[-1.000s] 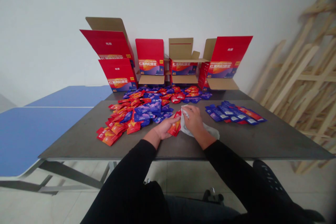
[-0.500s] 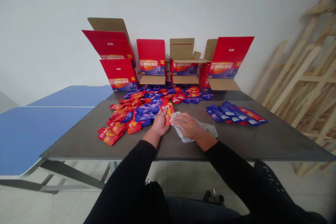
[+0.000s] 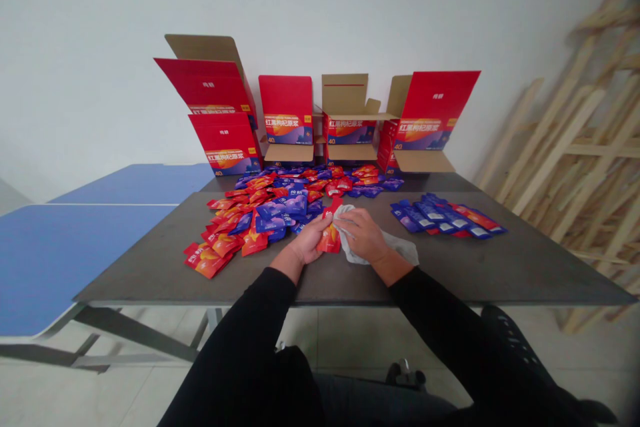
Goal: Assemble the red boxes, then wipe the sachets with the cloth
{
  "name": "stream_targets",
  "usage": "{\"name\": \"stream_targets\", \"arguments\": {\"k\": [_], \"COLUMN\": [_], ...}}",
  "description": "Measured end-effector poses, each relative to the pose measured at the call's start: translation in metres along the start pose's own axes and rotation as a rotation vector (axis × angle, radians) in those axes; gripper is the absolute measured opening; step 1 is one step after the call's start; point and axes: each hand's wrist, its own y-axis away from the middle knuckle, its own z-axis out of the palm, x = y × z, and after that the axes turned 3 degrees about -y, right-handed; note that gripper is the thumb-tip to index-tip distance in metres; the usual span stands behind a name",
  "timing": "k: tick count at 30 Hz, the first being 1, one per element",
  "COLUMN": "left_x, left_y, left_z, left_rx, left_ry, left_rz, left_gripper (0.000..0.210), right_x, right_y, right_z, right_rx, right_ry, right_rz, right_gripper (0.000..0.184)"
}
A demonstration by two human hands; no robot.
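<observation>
A red and orange pouch [image 3: 330, 238] is gripped at its left edge by my left hand [image 3: 309, 240], above the near middle of the table. My right hand [image 3: 364, 235] is closed on a pale grey cloth [image 3: 403, 248] and presses it against the pouch's upper right side. The cloth's loose end trails to the right under my wrist. Left of my hands spreads a heap of red and blue-purple pouches [image 3: 280, 209]. To the right lies a flatter, overlapping row of mostly blue pouches [image 3: 440, 215], with a few red ones among them.
Open red cartons stand along the back of the dark table [image 3: 525, 273]: a stacked pair [image 3: 227, 140] at left, two in the middle [image 3: 285, 110] and one at right [image 3: 433, 110]. A blue table-tennis table [image 3: 100, 233] adjoins on the left. Wooden frames [image 3: 590, 147] lean at the right.
The held pouch has moved slightly right and turned, so more of its lower front shows. My right hand, with the cloth, has shifted a little to the right and up.
</observation>
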Motion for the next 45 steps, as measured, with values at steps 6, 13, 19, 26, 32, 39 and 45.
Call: {"name": "stream_targets", "arguments": {"k": [6,13,19,26,32,39,45], "left_x": [-0.002,0.014,0.016,0.02,0.013,0.004,0.0], "left_y": [-0.001,0.0,0.008,0.005,-0.004,-0.002,0.001], "left_z": [0.001,0.004,0.008,0.009,0.008,0.013,0.011], "left_rx": [0.04,0.183,0.068,0.144,0.252,0.073,-0.016], "left_ry": [-0.045,0.114,0.358,0.358,0.31,0.237,0.17], "left_rz": [-0.037,-0.005,-0.137,-0.077,-0.02,-0.148,-0.202], "left_gripper": [0.017,0.012,0.052,0.067,0.048,0.05,0.043], "right_x": [0.006,0.007,-0.012,-0.024,-0.035,-0.026,-0.016], "right_y": [0.0,-0.003,-0.004,-0.006,-0.008,-0.004,-0.003], "right_z": [-0.002,-0.003,0.0,-0.004,0.001,0.009,0.009], "right_rx": [0.146,0.271,0.135,0.147,0.068,0.026,0.098], "right_ry": [0.006,-0.038,-0.102,-0.127,-0.132,-0.09,-0.031], "right_rz": [0.24,0.292,0.054,-0.151,-0.317,-0.182,0.031], "right_gripper": [0.035,0.032,0.032,0.028,0.028,0.029,0.032]}}
